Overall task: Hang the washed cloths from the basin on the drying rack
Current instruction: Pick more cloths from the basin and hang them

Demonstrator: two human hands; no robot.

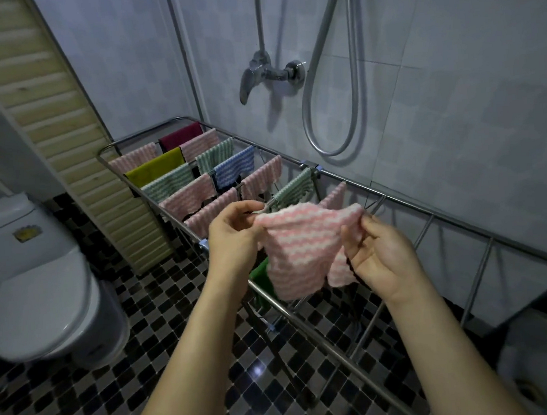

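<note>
Two bare hands hold one pink-and-white striped cloth [298, 248] stretched between them above the middle of the drying rack [396, 198]. Left hand [235, 233]: thumb and fingertips pinch the cloth's upper left corner. Right hand [381, 257]: thumb and forefinger pinch the upper right corner, the remaining fingers loosely curled beneath it. The cloth hangs down from both pinches, its lower edge folded and uneven. Whether it touches a bar of the rack cannot be told.

Just below and left of the held cloth, part of a plain green cloth [259, 274] shows on the rack's near side.

The rack is a long metal frame that runs from far left to near right along the tiled wall. Its far-left half carries hung cloths in two rows. These include a maroon cloth [181, 137] farthest back, a yellow-green cloth [156, 170], a blue-and-white striped cloth [234, 166], several green-and-white striped cloths [215, 154] and several pink-and-white striped ones [189, 196]. The bars on the rack's near-right half are bare.

On the wall above the rack are a chrome shower mixer [268, 73] and a looped metal hose [329, 104]. A white toilet [40, 291] with its lid down stands at left. A slatted wooden panel [45, 110] stands between the toilet and the rack's far end. The floor [143, 315] is laid in small black, grey and white tiles.
</note>
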